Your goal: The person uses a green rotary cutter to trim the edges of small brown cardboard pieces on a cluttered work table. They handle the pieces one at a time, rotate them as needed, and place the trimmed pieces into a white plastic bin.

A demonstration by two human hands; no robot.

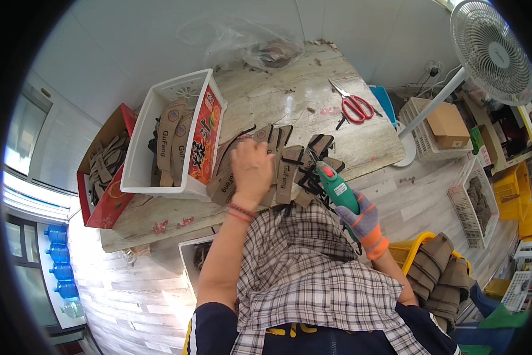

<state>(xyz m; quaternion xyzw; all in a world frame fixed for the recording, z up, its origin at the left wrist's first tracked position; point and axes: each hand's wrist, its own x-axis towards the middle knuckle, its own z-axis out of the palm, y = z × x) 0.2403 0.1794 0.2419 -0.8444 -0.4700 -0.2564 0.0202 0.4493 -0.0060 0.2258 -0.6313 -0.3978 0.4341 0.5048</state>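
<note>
My left hand (253, 168), bare with a red bracelet at the wrist, lies over a row of brown fabric strap pieces (284, 182) on the table. Its fingers curl down onto the pieces there, and the fingertips are partly hidden. My right hand (363, 222) wears a grey and orange glove. It is wrapped round a green handheld power tool (342, 192) with a red button and a narrow pointed front end. That tip sits close to black-edged ends (320, 144) of the strap pieces at the right of the row.
A white bin (142, 133) with more straps stands left of the row, beside a red box (88, 207). Red-handled scissors (356, 109) lie farther back on the worn table (313, 77). A fan (497, 56) stands at right. A yellow basket (403, 251) holds brown fabric.
</note>
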